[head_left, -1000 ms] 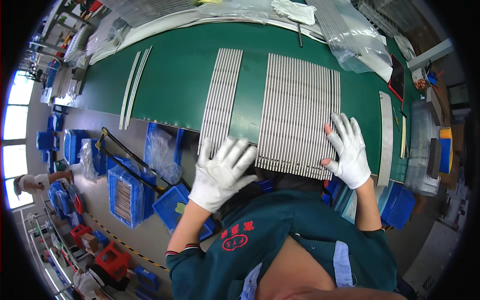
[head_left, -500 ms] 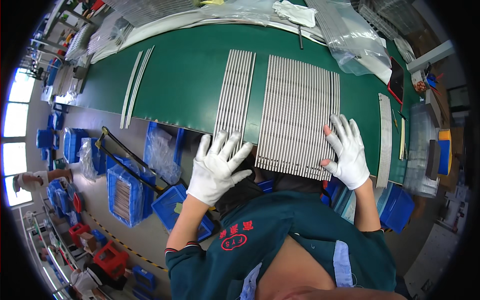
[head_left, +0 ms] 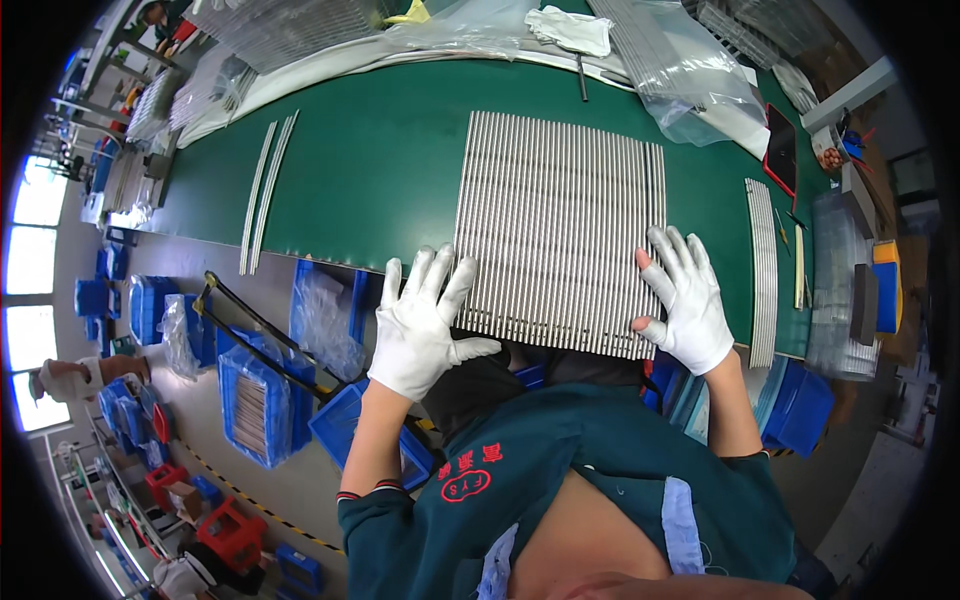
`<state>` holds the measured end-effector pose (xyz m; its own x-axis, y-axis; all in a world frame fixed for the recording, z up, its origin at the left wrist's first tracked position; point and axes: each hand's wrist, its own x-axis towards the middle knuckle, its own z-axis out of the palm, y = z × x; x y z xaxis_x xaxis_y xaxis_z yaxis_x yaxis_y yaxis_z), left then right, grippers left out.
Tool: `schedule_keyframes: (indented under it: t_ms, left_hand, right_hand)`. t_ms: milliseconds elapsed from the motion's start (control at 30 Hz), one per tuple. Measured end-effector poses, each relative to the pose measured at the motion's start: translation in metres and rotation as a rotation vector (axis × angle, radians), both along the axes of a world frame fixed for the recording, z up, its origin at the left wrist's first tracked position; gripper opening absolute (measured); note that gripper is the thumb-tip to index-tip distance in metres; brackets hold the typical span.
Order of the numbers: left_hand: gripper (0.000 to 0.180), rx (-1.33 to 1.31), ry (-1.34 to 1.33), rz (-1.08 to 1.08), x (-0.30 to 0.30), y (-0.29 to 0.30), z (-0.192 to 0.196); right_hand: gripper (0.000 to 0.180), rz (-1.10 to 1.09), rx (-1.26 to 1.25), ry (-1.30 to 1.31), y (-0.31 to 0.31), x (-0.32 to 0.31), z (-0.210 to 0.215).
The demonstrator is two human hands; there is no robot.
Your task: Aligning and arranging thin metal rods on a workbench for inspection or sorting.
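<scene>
A wide row of thin silvery metal rods (head_left: 560,225) lies side by side on the green tabletop (head_left: 370,160), its near ends reaching past the table's front edge. At the row's left side, my gloved left hand (head_left: 420,320) rests with fingers stretched out, index finger against the outermost rod. My gloved right hand (head_left: 688,300) lies at the right side, fingers spread, thumb and a finger with bare tips touching the edge rods. Neither hand grips anything. Both wear white gloves.
Two or three loose rods (head_left: 270,195) lie at the table's left, and a narrow bundle of rods (head_left: 762,270) at its right. A red-edged phone (head_left: 781,150), plastic sheeting (head_left: 700,95) and a white glove (head_left: 570,30) sit toward the back. Blue crates (head_left: 255,395) stand on the floor.
The separate smaller group of rods on the left has slid right against the larger group, closing the gap. My left hand moved with it; my right hand stays at the right edge.
</scene>
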<state>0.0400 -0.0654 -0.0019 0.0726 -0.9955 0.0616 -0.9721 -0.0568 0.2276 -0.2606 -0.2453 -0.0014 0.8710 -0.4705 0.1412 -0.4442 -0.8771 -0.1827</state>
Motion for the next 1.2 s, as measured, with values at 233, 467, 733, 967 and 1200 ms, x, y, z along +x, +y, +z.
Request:
schedule_keyframes:
  t_ms: [233, 467, 733, 967, 1200]
  left_hand:
    - [0.098, 0.042, -0.046, -0.047, -0.007, -0.005, -0.004]
    - [0.092, 0.072, -0.047, -0.147, -0.02, -0.024, 0.004]
    - [0.087, 0.056, -0.019, -0.217, -0.034, -0.034, 0.006]
    - [0.087, -0.059, 0.082, -0.384, -0.079, -0.057, 0.0]
    - [0.075, -0.079, 0.527, -0.583, -0.058, -0.076, 0.004]
  right_hand:
    - [0.076, 0.092, 0.093, 0.011, 0.001, 0.016, 0.014]
    - [0.069, 0.293, 0.052, 0.07, 0.014, 0.073, 0.018]
    - [0.062, 0.24, 0.093, 0.108, 0.005, 0.035, 0.018]
    - [0.068, 0.092, 0.032, 0.089, 0.002, -0.005, 0.014]
    - [0.069, 0.056, 0.084, -0.046, 0.0, -0.009, 0.01]
